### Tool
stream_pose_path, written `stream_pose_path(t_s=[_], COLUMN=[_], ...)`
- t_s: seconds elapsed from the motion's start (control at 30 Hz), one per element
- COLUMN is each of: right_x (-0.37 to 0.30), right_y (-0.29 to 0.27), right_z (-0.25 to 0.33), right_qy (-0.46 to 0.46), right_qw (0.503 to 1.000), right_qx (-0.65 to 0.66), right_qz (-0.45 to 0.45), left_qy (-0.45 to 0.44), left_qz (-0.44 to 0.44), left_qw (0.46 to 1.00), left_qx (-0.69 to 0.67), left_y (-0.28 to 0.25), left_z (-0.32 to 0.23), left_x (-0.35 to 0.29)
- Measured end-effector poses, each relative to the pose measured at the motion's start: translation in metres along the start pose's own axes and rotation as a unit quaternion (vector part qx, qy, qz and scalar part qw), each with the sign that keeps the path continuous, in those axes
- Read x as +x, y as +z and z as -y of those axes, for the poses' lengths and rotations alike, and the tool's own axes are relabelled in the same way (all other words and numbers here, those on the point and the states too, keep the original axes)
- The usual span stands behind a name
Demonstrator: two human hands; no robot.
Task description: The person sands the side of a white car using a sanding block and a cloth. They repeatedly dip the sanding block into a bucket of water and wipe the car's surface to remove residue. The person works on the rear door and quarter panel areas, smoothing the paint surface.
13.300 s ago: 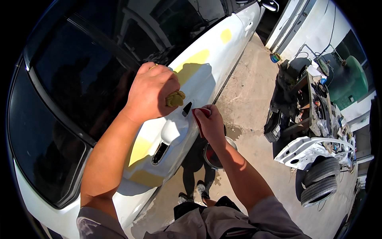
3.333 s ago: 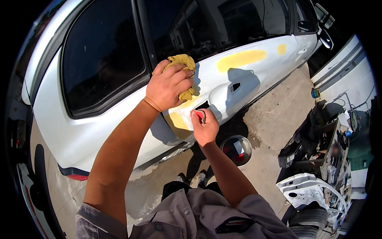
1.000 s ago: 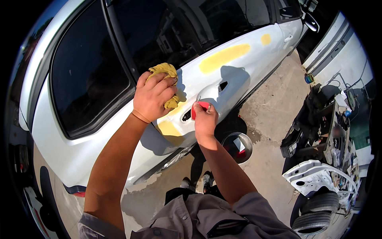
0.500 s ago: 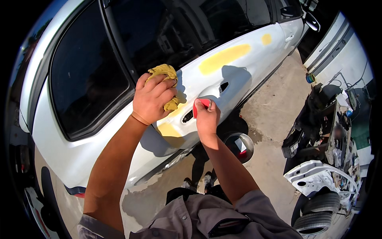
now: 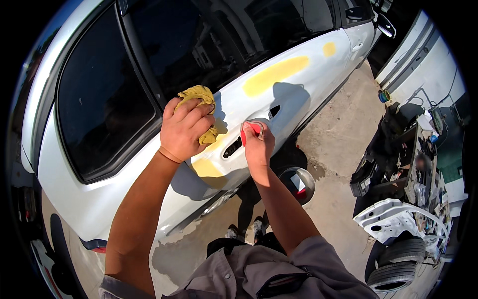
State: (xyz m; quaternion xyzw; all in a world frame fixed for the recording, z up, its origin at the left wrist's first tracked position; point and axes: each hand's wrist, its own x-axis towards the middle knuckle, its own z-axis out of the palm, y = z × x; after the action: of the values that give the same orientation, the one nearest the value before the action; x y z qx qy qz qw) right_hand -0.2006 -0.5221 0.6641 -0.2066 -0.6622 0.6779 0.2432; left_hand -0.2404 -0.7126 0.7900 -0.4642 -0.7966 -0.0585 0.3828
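A white car door (image 5: 323, 74) slants across the view, its surface marked by a long yellow patch (image 5: 276, 75), a small yellow spot (image 5: 329, 49) and a lower yellow patch (image 5: 206, 168). My left hand (image 5: 181, 132) is closed around a crumpled yellow cloth (image 5: 198, 92), over the door just below the window. In my right hand (image 5: 260, 152) is a red pad (image 5: 256, 129) with a thin greyish sheet at its edge, pinched between thumb and fingers. It sits beside a dark door-handle opening (image 5: 232, 148); a second, smaller opening (image 5: 274, 111) shows farther right. Whether the pad touches the paint is hidden.
A round bucket (image 5: 311, 185) stands on the concrete to the right of my right forearm. Farther right are a loose white door panel (image 5: 383, 219), stacked tyres (image 5: 396, 269) and a cluttered dark bench (image 5: 393, 184). A side mirror (image 5: 386, 26) juts out at the far end.
The view has shifted slightly, so the car sits a little farther left. Both hands keep hold of the cloth and the pad, with almost no movement against the door.
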Motion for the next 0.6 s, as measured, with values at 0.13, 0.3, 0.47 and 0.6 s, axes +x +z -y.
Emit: stream_pose_path(t_s=[0.13, 0.3, 0.47, 0.6], right_x=[-0.028, -0.009, 0.004, -0.014], right_y=[0.004, 0.006, 0.000, 0.001], right_z=[-0.005, -0.005, 0.001, -0.001], right_qy=[-0.169, -0.125, -0.166, -0.176], right_qw=[0.982, 0.992, 0.986, 0.980], right_qx=[-0.048, 0.008, 0.009, -0.051], right_qz=[0.074, 0.014, 0.003, 0.073], left_qy=[0.001, 0.001, 0.005, 0.007], left_qz=[0.005, 0.008, 0.004, 0.020], left_qw=[1.000, 1.000, 1.000, 1.000], left_qx=[0.004, 0.003, 0.011, 0.013], left_y=[-0.001, 0.002, 0.003, 0.001], left_z=[0.003, 0.002, 0.003, 0.004], left_x=[-0.002, -0.001, -0.002, -0.004])
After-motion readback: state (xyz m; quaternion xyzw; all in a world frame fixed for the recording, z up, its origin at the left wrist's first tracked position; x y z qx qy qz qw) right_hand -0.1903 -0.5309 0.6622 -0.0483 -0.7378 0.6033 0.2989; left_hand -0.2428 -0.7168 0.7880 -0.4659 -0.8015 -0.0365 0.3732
